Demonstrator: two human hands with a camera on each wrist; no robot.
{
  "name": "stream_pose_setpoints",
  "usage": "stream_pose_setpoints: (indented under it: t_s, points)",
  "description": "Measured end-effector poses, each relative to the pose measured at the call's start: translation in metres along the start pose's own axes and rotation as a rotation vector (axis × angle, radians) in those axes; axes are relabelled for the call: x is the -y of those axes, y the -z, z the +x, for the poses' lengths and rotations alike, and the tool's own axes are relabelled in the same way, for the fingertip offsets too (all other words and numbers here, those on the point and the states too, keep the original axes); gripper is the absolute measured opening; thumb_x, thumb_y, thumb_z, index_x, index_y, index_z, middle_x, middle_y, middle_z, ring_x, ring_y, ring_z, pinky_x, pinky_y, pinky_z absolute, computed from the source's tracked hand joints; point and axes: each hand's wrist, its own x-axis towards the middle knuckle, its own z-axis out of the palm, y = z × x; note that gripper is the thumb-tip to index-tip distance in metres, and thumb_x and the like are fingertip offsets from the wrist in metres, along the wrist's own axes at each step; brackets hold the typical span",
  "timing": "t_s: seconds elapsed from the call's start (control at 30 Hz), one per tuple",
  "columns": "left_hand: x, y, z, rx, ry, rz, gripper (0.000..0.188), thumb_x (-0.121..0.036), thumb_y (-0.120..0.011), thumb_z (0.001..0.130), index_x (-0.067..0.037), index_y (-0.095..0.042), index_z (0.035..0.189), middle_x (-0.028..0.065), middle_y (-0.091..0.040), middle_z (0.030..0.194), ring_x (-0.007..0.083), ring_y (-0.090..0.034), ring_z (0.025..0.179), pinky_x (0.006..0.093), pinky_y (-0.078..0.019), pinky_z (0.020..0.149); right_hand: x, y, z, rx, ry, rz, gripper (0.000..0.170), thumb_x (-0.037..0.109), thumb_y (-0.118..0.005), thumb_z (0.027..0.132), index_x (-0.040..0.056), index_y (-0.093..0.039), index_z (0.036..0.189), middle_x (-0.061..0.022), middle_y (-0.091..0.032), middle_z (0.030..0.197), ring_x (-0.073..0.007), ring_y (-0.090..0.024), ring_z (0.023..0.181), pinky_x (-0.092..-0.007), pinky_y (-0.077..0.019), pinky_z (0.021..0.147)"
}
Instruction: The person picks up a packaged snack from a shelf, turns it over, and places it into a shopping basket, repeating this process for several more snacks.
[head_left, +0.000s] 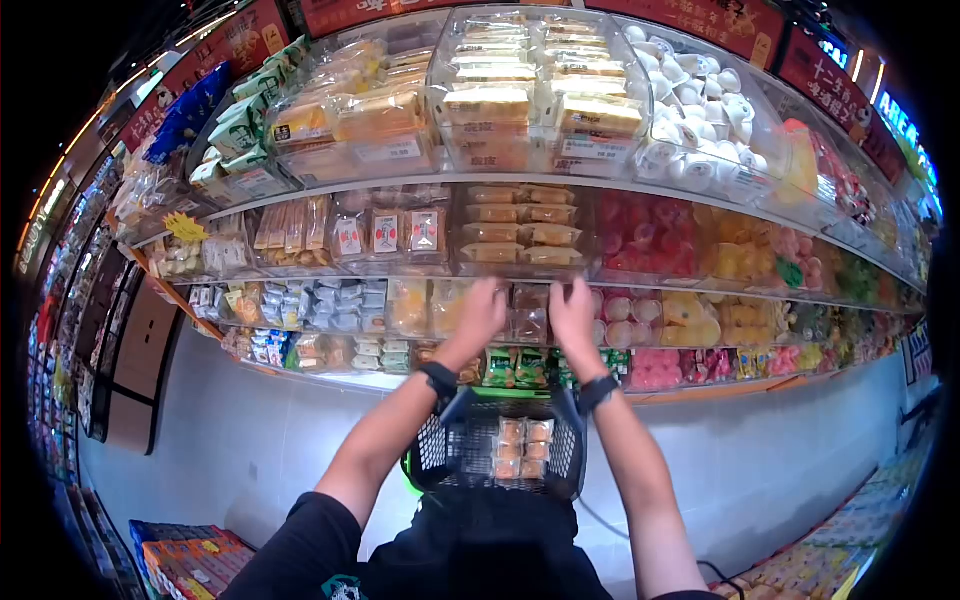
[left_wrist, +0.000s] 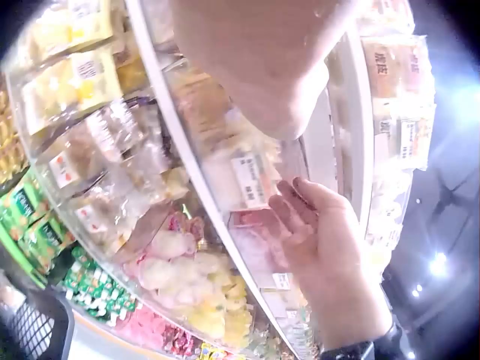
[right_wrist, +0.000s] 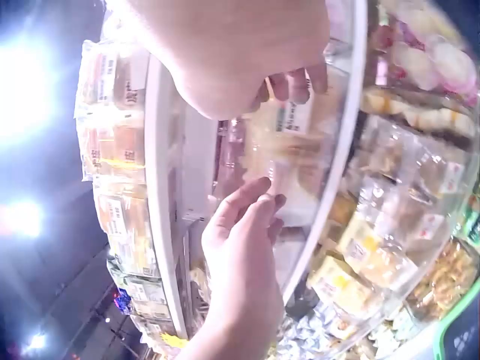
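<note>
In the head view both hands reach side by side to the middle shelf, below wrapped yellow cakes in a clear bin. My left hand is on the left. Seen in the right wrist view, its fingers are loosely bent near the clear-wrapped packages. My right hand is opposite, palm turned inward. In the left wrist view, its bent fingertips are right beside a white-labelled cake package. A gap separates the hands, and nothing is seen held in either.
A black shopping basket with several wrapped buns stands below the hands. White shelf edges run across in front. Clear bins of bread packs, white round sweets and pink packages surround the reach.
</note>
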Motion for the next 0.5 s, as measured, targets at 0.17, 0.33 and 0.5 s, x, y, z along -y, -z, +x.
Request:
stream_pose_setpoints:
  t_s: [0.17,0.33,0.5]
  points:
    - [0.010,0.014,0.050,0.006,-0.178,0.019,0.026,-0.006,-0.050,0.081,0.000,-0.054,0.106,0.0224,-0.055,0.103,0.0400,-0.053,0.096,0.0435,-0.0433,0.084,0.011,0.008,0.064,0.237,0.292,-0.446,0.022,0.012,-0.054,0.079,0.0002,-0.055,0.097,-0.0222,-0.059,0.100,-0.0399,-0.056,0.092,-0.0461,-0.0451,0.078]
    - [0.044,-0.022,0.071,-0.021,-0.282,0.307,0.032,-0.007,-0.051,0.076,-0.004,-0.056,0.107,0.0200,-0.053,0.114,0.0376,-0.049,0.107,0.0427,-0.0406,0.091,-0.004,-0.008,0.099,0.502,0.313,-0.707,0.027,0.013,-0.054,0.078,0.0071,-0.062,0.103,-0.0162,-0.060,0.107,-0.0333,-0.057,0.101,-0.0422,-0.0461,0.084]
    - [0.048,-0.020,0.074,0.439,-0.073,0.428,0.051,-0.018,-0.055,0.077,-0.002,-0.043,0.124,0.0236,-0.047,0.117,0.0405,-0.044,0.106,0.0449,-0.0365,0.091,-0.008,-0.014,0.123,0.864,0.305,-0.622,0.034,0.021,-0.061,0.077,0.0094,-0.062,0.108,-0.0170,-0.062,0.106,-0.0328,-0.058,0.101,-0.0411,-0.0459,0.086]
